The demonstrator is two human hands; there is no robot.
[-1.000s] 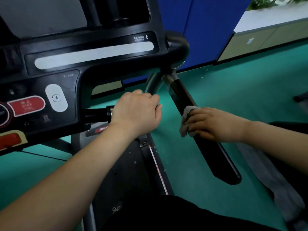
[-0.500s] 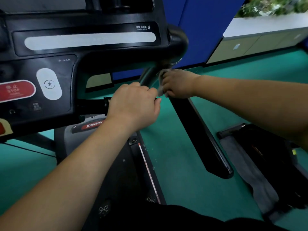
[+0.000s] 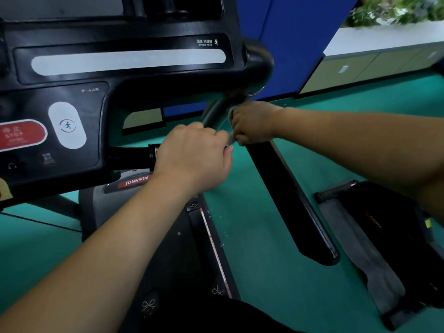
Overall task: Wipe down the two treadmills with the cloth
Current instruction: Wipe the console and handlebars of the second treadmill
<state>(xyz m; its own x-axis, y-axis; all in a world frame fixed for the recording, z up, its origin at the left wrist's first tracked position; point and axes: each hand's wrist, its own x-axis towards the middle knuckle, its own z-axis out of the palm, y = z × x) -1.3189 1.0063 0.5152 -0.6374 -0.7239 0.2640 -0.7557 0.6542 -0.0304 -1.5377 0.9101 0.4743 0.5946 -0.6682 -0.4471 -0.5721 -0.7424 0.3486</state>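
Green floor (image 3: 264, 272) and a blue wall (image 3: 293, 44) frame the treadmill (image 3: 120, 97); left hand (image 3: 194, 155) grips its handlebar (image 3: 129, 156), right hand (image 3: 252, 122) clamps the cloth (image 3: 230, 138).

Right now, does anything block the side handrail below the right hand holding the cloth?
Nothing visible does. The right hand grips the cloth high on the handrail; below, it lies bare to its lower end. The left hand holds the front grip.
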